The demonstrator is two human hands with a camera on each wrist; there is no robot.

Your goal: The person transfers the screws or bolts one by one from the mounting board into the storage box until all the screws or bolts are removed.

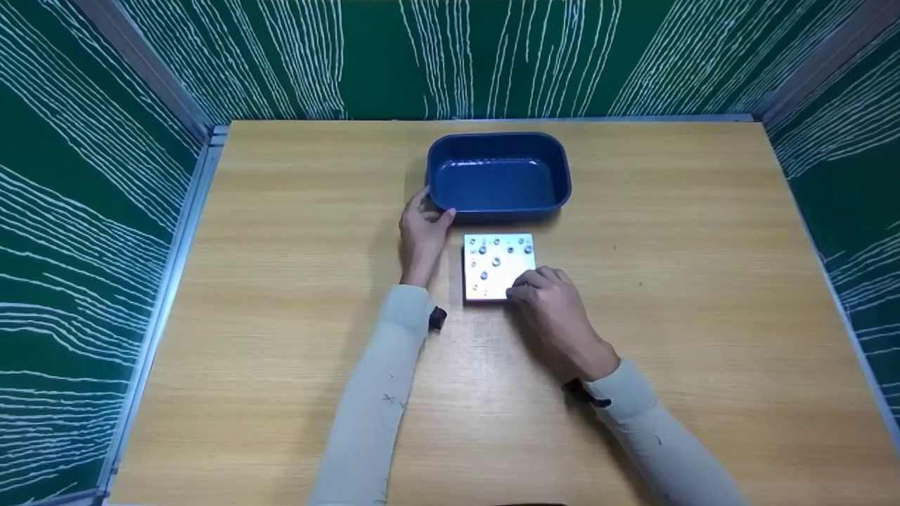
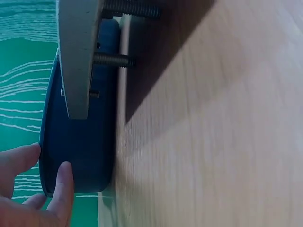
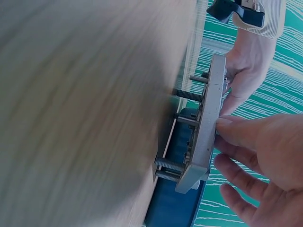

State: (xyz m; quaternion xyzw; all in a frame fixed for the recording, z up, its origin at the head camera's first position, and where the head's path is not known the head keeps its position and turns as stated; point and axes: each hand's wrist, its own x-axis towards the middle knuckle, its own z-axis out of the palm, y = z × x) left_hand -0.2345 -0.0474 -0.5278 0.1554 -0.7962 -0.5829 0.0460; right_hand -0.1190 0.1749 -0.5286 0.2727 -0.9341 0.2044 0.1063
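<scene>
Apparently for steadiness, the loosely spread left hand (image 1: 423, 235) touches a rectangular blue tray (image 1: 499, 186); the right hand (image 1: 554, 306), fingers bent, meets a square silver metal plate (image 1: 512, 268), grip unclear

Head view looks down; low, close wrist views share the plate (image 2: 77, 61).

Light wooden tabletop (image 1: 703, 281), green walls (image 1: 373, 63) — streaked in white, grey metal corner framing (image 1: 151, 67)

No lettering, label, brand or number can be read; small dark marks (image 1: 394, 400) on the left sleeve (image 1: 367, 422) and right sleeve (image 1: 675, 457) are illegible.
</scene>
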